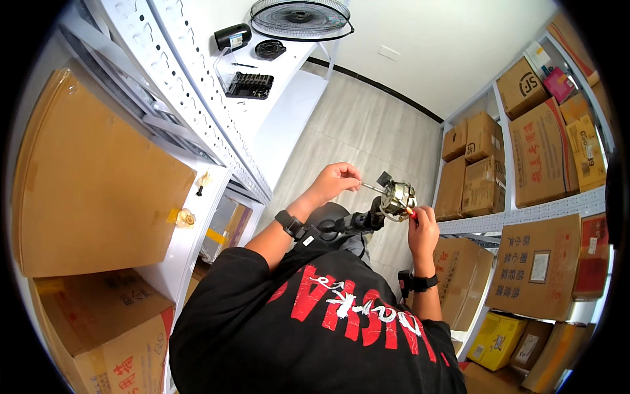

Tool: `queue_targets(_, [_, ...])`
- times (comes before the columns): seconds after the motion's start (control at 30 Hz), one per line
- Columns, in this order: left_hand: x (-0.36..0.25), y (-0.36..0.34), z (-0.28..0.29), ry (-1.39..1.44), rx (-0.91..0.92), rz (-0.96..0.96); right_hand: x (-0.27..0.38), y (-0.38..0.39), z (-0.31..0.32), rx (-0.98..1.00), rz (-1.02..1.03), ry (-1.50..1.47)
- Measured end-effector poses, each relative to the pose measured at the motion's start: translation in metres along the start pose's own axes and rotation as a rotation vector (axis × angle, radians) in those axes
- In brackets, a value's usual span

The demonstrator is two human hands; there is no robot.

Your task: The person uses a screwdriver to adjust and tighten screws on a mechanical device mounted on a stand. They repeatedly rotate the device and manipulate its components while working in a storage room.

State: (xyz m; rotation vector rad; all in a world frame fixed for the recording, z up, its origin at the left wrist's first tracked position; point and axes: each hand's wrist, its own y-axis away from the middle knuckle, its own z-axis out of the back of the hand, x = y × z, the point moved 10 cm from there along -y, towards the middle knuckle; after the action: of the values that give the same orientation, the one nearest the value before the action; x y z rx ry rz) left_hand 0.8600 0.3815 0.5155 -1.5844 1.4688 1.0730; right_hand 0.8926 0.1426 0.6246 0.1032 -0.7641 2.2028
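Note:
In front of my body stands a bare fan motor (398, 199), with metal and greenish parts, on a black neck (363, 223). A thin metal shaft (374, 188) sticks out of it toward the left. The fingertips of my left hand (338, 181) are closed in a pinch on the shaft's free end. At the motor's right side, my right hand (424, 231) is closed round a small red-handled tool (413, 213), most of it hidden by the fingers. The tool's tip is against or very near the motor; I cannot tell which.
On a white shelf at the far left lie a fan grille (300, 16), a black motor cover (233, 37), a black round part (270, 49) and a bit set (250, 85). Racks with cardboard boxes (545, 148) flank both sides. A large carton (105, 177) stands close on the left.

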Motion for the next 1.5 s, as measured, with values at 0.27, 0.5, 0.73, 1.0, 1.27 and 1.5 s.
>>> queue_targets(0.27, [-0.014, 0.014, 0.009, 0.0, -0.024, -0.008, -0.02, 0.002, 0.025, -0.015, -0.074, -0.087])
queue_targets(0.5, [-0.048, 0.027, -0.02, -0.136, 0.008, -0.172, -0.026, -0.013, 0.032, 0.05, -0.32, -0.506])
queue_targets(0.73, [-0.121, 0.038, -0.091, -0.489, 0.045, -0.391, 0.053, -0.058, 0.027, 0.31, -0.087, -0.704])
queue_targets(1.0, [-0.131, 0.036, -0.131, -0.672, -0.043, -0.583, 0.033, -0.069, 0.018, 0.408, -0.131, -0.805])
queue_targets(1.27, [-0.097, 0.028, -0.139, -0.525, -0.199, -0.386, 0.009, -0.069, 0.019, 0.471, -0.136, -0.966])
queue_targets(1.5, [-0.126, 0.028, -0.082, -0.595, -0.395, -0.463, -0.032, -0.069, 0.027, 0.37, -0.142, -1.021])
